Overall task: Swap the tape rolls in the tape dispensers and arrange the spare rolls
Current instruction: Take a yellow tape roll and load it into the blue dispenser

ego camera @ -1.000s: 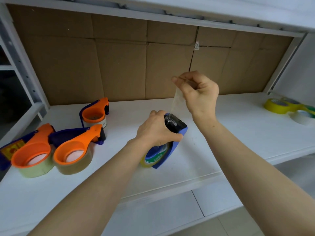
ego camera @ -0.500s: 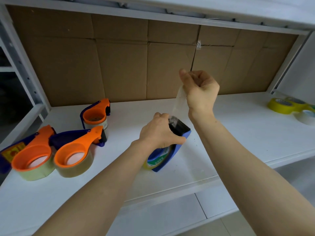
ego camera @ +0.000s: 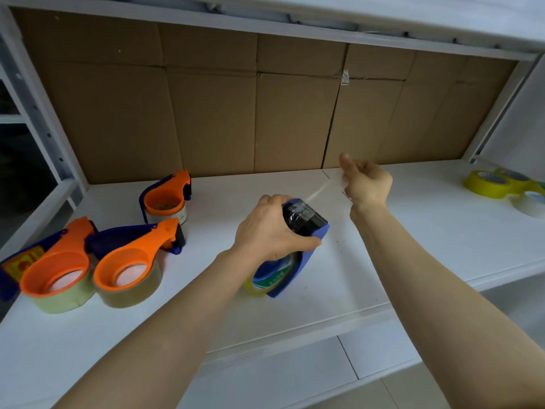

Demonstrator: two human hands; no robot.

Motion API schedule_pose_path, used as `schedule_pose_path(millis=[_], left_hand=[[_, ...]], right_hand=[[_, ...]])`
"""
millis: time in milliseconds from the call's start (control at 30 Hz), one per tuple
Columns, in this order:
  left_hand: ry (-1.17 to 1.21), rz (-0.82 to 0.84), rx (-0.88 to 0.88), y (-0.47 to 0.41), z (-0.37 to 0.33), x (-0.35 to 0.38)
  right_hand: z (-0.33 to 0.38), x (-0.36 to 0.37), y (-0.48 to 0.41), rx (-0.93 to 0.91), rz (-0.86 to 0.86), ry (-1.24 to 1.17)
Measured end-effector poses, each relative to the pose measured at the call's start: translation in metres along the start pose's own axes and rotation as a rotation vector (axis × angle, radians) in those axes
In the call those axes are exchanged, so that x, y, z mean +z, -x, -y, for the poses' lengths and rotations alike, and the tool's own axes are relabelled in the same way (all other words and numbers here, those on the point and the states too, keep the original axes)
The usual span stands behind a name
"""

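My left hand [ego camera: 269, 227] grips a blue tape dispenser [ego camera: 305, 240] standing on the white shelf [ego camera: 413, 246], its black toothed cutter facing up and a yellow-edged roll [ego camera: 259, 286] loaded in it. A strip of clear tape [ego camera: 320, 191] runs from the cutter up and right to my right hand [ego camera: 364, 184], which pinches its free end. Three orange dispensers lie at the left: a near-left dispenser [ego camera: 54, 274], a middle dispenser [ego camera: 129, 268] and a smaller far dispenser [ego camera: 165, 200], each holding a roll.
Spare rolls sit at the far right of the shelf: two yellow rolls [ego camera: 486, 183] and a white roll [ego camera: 530, 203]. Brown cardboard [ego camera: 236, 107] lines the back. White frame posts stand at both sides, and another shelf hangs overhead.
My right hand has dropped and swung right, so the tape strip now slants low to the right instead of rising straight up. The left hand keeps its hold on the blue dispenser.
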State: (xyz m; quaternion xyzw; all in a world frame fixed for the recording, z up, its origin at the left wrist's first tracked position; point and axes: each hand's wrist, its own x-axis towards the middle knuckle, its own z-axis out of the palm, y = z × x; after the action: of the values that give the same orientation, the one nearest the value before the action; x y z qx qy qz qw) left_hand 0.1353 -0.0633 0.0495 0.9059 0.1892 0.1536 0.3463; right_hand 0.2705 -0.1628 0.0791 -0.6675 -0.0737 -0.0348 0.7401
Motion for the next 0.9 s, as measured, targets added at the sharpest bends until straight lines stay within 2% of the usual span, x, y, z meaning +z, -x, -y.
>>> schedule_pose_path(millis=[200,367,467,533,567,600,633,667,700,767,833,900], left_hand=[[0.034,-0.048,0.034,0.009,0.005,0.001],[0.075,-0.055,0.139,0.017,0.008,0.0],[0.052,-0.042,0.156,0.017,0.01,-0.001],[0.049,-0.039,0.157,0.018,0.011,0.0],[0.048,-0.038,0.161,0.019,0.012,0.0],[0.048,-0.037,0.164,0.02,0.012,0.0],[0.049,-0.039,0.168,0.02,0.013,-0.001],[0.05,-0.04,0.171,0.02,0.013,-0.001],[0.051,-0.04,0.172,0.019,0.012,0.0],[0.056,-0.035,0.167,0.02,0.01,0.001],[0.045,-0.031,0.164,0.021,0.008,0.0],[0.033,-0.033,0.155,0.022,0.008,-0.001]], right_hand=[[-0.052,-0.009,0.016,0.222,0.04,0.07],[-0.083,-0.007,0.041,0.287,0.336,0.256],[-0.077,-0.008,0.035,0.253,0.549,0.556],[-0.074,-0.018,0.021,0.243,0.693,0.921],[-0.071,-0.027,0.013,0.176,0.673,1.112],[-0.063,-0.035,0.008,0.073,0.578,1.194],[-0.053,-0.038,0.005,-0.063,0.477,1.134],[-0.038,-0.039,0.006,-0.157,0.427,0.933],[-0.024,-0.038,0.007,-0.152,0.463,0.685],[-0.001,-0.032,0.02,-0.006,0.715,0.338],[0.007,-0.025,0.028,0.114,0.941,0.376],[0.005,-0.02,0.033,0.191,1.024,0.506]])
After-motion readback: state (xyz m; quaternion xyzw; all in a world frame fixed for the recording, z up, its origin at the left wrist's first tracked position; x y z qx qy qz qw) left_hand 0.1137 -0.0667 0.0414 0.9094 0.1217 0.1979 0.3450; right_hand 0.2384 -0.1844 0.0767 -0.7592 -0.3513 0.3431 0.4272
